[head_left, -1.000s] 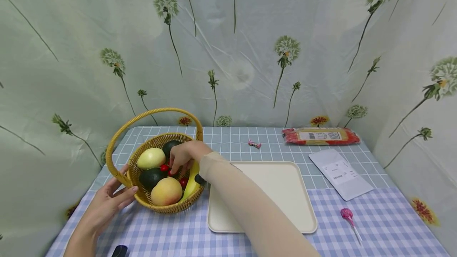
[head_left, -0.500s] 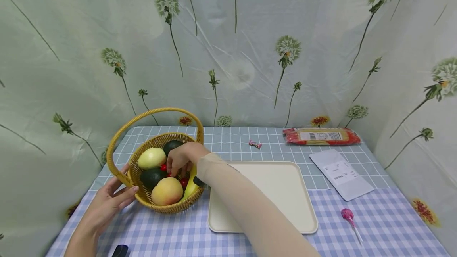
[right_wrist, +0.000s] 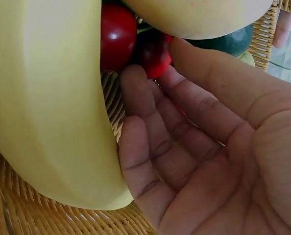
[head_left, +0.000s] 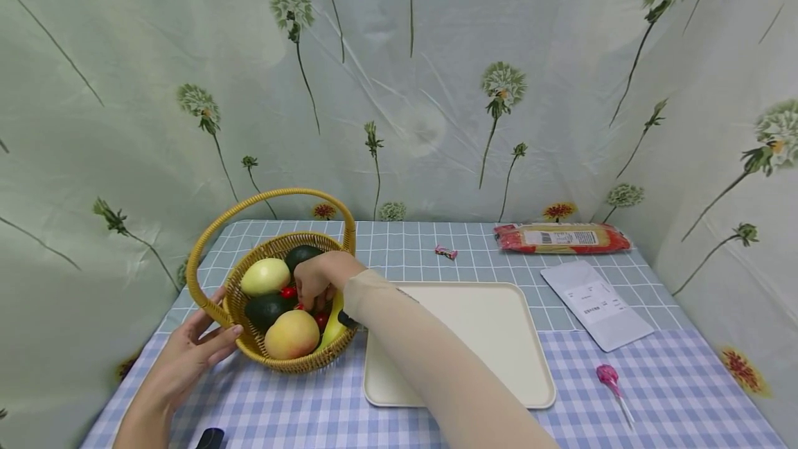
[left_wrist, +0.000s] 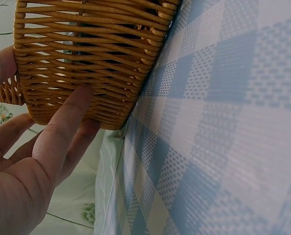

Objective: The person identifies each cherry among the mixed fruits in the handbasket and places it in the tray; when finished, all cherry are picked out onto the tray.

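Observation:
A yellow wicker basket (head_left: 305, 364) with a tall hoop handle holds fruit. My left hand (head_left: 196, 345) rests against its left side, fingers fairly straight and touching the wicker wall in the left wrist view. Inside the basket reaches my right hand (head_left: 318, 279). Its thumb and curled fingers pinch a dark red cherry (right_wrist: 153, 54), beside another cherry (right_wrist: 118, 36) and a banana (right_wrist: 52, 107). Around that hand lie a peach (head_left: 291, 335), a pale yellow-green fruit (head_left: 266, 277), a dark green avocado (head_left: 264, 311) and another dark green fruit (head_left: 302, 255). The held cherry is partly covered in the head view.
A cream tray (head_left: 499, 345) stands right of the basket, under my right forearm. Further off are a wrapped candy (head_left: 445, 252), a red-and-yellow food packet (head_left: 561, 238), a white labelled pouch (head_left: 595, 305) and a pink lollipop (head_left: 609, 376).
My right hand has shifted slightly among the cherries, its fingers lower in the basket. The left hand and the basket stay where they were.

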A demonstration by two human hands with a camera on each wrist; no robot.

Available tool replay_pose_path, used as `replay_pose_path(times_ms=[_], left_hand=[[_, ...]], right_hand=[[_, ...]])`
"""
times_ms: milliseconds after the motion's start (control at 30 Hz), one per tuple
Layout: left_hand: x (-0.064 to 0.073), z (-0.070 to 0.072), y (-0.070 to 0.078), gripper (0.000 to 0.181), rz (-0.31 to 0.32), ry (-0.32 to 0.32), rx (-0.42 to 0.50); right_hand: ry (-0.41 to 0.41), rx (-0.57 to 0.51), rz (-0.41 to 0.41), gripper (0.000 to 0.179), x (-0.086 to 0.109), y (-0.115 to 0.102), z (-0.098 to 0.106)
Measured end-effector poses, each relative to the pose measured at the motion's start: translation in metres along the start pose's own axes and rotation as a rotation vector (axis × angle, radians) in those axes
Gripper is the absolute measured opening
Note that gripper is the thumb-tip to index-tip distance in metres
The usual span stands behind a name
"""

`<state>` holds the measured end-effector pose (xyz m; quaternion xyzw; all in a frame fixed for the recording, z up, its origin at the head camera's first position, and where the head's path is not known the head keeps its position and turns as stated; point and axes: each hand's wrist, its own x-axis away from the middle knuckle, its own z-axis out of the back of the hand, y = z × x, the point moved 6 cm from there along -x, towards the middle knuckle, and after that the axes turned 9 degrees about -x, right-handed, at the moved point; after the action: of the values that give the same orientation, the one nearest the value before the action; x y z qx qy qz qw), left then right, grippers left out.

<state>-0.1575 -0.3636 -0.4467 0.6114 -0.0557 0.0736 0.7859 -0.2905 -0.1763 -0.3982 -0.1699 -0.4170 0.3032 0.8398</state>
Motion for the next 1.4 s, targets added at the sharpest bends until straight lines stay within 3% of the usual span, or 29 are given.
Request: replay_pose_path(times_ms=[300, 833, 1167, 1400], left_hand=[[0.000, 0.000, 0.002, 0.096, -0.020, -0.003, 0.010], [0.001, -0.001, 0.002, 0.095, -0.014, 0.002, 0.004], [0.001, 0.002, -0.002, 0.093, -0.042, 0.010, 0.026], [-0.001, 0.001, -0.001, 0.094, -0.028, 0.002, 0.008]], right_hand=[[0.017, 0.004, 0.053, 0.003, 0.006, -0.002, 0.007], [0.176, 0.130, 0.237, 0.026, 0.015, 0.005, 0.023], [0.166, 0.068, 0.323, 0.022, 0.030, 0.010, 0.025], [0.177, -0.005, 0.433, 0.020, 0.053, 0.021, 0.027]])
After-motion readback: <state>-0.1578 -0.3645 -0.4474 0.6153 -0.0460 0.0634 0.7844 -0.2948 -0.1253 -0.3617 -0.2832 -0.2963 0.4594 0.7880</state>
